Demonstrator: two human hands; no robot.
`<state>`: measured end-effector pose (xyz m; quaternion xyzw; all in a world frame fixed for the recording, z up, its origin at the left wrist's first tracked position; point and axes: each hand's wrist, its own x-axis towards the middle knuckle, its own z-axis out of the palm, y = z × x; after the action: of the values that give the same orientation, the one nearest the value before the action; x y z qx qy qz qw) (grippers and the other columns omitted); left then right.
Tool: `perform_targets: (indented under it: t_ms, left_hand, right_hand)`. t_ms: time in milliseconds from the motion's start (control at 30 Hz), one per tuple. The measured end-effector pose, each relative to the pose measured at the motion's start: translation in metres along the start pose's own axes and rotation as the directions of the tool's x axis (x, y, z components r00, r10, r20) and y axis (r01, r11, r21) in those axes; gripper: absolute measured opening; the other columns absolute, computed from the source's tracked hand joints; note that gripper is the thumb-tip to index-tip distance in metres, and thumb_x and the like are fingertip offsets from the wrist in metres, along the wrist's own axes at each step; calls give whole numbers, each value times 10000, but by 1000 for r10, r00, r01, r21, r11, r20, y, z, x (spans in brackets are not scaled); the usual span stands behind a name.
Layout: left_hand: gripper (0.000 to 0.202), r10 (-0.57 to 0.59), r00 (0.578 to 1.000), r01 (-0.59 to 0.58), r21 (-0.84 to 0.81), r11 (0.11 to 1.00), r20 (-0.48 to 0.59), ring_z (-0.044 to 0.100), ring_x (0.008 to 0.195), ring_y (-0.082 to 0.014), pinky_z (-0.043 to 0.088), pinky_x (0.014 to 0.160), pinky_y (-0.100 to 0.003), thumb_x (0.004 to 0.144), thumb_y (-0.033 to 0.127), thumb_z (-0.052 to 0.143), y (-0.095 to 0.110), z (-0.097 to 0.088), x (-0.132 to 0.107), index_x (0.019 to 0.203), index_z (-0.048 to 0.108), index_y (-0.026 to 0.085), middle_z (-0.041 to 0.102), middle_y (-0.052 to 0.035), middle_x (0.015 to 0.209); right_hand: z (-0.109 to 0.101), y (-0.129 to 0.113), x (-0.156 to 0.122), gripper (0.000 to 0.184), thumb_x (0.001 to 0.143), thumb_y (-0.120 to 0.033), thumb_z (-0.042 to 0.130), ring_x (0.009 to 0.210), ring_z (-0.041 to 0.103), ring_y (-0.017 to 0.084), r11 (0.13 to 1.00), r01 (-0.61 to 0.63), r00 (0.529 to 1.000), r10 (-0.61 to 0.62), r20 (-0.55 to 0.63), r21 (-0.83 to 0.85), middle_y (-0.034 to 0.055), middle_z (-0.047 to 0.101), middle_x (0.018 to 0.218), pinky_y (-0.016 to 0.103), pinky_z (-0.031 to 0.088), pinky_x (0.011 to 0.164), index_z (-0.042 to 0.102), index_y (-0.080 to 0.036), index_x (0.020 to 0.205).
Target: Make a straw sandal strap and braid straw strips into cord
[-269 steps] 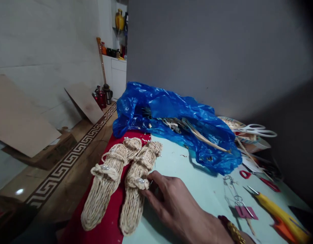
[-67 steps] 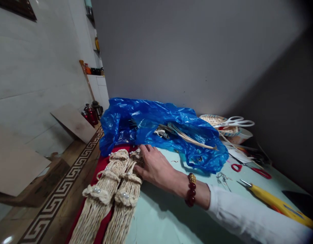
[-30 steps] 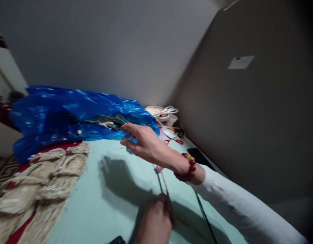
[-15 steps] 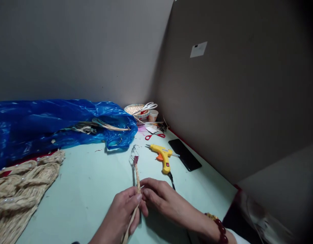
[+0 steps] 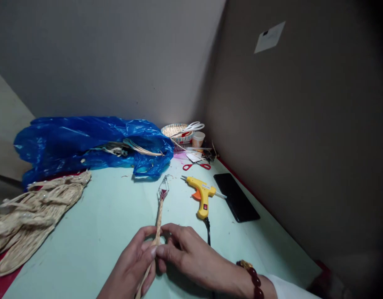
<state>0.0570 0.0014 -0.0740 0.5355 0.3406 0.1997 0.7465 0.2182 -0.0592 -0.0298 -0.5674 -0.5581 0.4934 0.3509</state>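
Note:
A thin braid of pale straw [image 5: 159,216] runs from my hands toward the back of the table. Its far end meets a small dark red piece [image 5: 162,194] at a bent wire frame [image 5: 163,185] on the tabletop. My left hand [image 5: 137,259] is closed around the lower braid, its thumb on top, and loose strands trail below it. Close against it, my right hand [image 5: 191,251] pinches at the same spot with thumb and forefinger. The fingers partly cover the strands there. A yellow glue gun [image 5: 202,195] lies beyond my right hand.
Braided straw pieces with beads [image 5: 51,211] lie at left, before a blue plastic bag [image 5: 63,145] holding straw. A black phone [image 5: 236,197] rests near the right edge. Red-handled scissors [image 5: 196,166], a woven basket [image 5: 169,131] and a cup [image 5: 198,140] are at the back.
The view has swung, so the table's things appear further right. My right thumb has come onto the braid beside my left thumb. The wire frame's red end has turned slightly.

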Motion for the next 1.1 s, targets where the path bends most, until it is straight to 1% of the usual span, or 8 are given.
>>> perform_targets:
  t_ms: [200, 333, 467, 633, 833, 900, 1033, 1100]
  left_hand:
    - [320, 5, 988, 29, 221, 975, -151, 404, 436, -95, 296, 474, -221, 910, 510, 523, 12, 19, -13, 1047, 396, 250, 547, 107, 543]
    - [227, 114, 972, 21, 561, 828, -205, 536, 544, -157, 392, 632, -268, 954, 494, 401, 19, 27, -19, 1018, 428, 278, 538, 112, 510]
    - [212, 276, 952, -87, 748, 658, -131, 590, 585, -150, 410, 642, -256, 982, 421, 371, 18, 18, -21, 922, 530, 293, 613, 82, 631]
    - [264, 528, 841, -326, 887, 328, 114, 597, 527, -141, 425, 569, -247, 992, 299, 392, 19, 8, -22, 818, 588, 266, 603, 55, 623]
    - [238, 545, 819, -356, 902, 243, 177, 557, 414, -106, 427, 471, -208, 986, 227, 411, 12, 17, -25, 765, 495, 256, 516, 89, 534]
    - [187, 575, 777, -402, 905, 140, 256, 593, 424, -110, 446, 468, -207, 969, 169, 418, 7, 17, -24, 824, 507, 248, 574, 77, 554]
    - [208, 672, 580, -417, 876, -241, 461, 731, 584, -152, 544, 551, -214, 918, 72, 408, -3, 14, -20, 1081, 530, 114, 768, -74, 750]
    - [252, 682, 514, -381, 851, -361, 520, 756, 616, -181, 561, 538, -229, 888, 36, 374, -8, 14, -20, 1079, 535, 72, 791, -149, 812]
  right_hand:
    - [2, 12, -7, 289, 964, -250, 476, 599, 455, 90, 994, 61, 989, -71, -128, -86, -37, 549, 649, 209, 335, 584, 542, -172, 693]
    - [4, 14, -10, 306, 969, -248, 475, 561, 428, 80, 996, 67, 976, -79, -203, -67, -47, 526, 602, 198, 313, 540, 586, -164, 696]
    - [7, 14, -11, 301, 964, -245, 476, 530, 402, 81, 987, 70, 955, -109, -277, -145, -39, 535, 585, 207, 299, 516, 639, -158, 727]
    - [8, 13, -15, 317, 969, -228, 449, 538, 364, 93, 952, 112, 946, -190, -264, -283, -34, 511, 598, 235, 297, 548, 577, -174, 684]
    - [6, 12, -15, 331, 962, -176, 437, 535, 292, 89, 964, 156, 954, -204, -219, -216, -61, 382, 578, 230, 260, 524, 451, -186, 631]
    - [4, 11, -15, 337, 960, -156, 427, 543, 289, 89, 975, 159, 963, -187, -192, -152, -66, 361, 576, 223, 261, 523, 426, -188, 625]
    - [1, 9, -16, 363, 971, -190, 425, 566, 287, 94, 987, 99, 984, -117, -136, -128, -65, 347, 576, 236, 265, 535, 359, -191, 614]
    - [1, 8, -16, 373, 975, -223, 442, 573, 306, 94, 988, 80, 986, -98, -135, -135, -63, 368, 582, 240, 276, 547, 361, -190, 613]
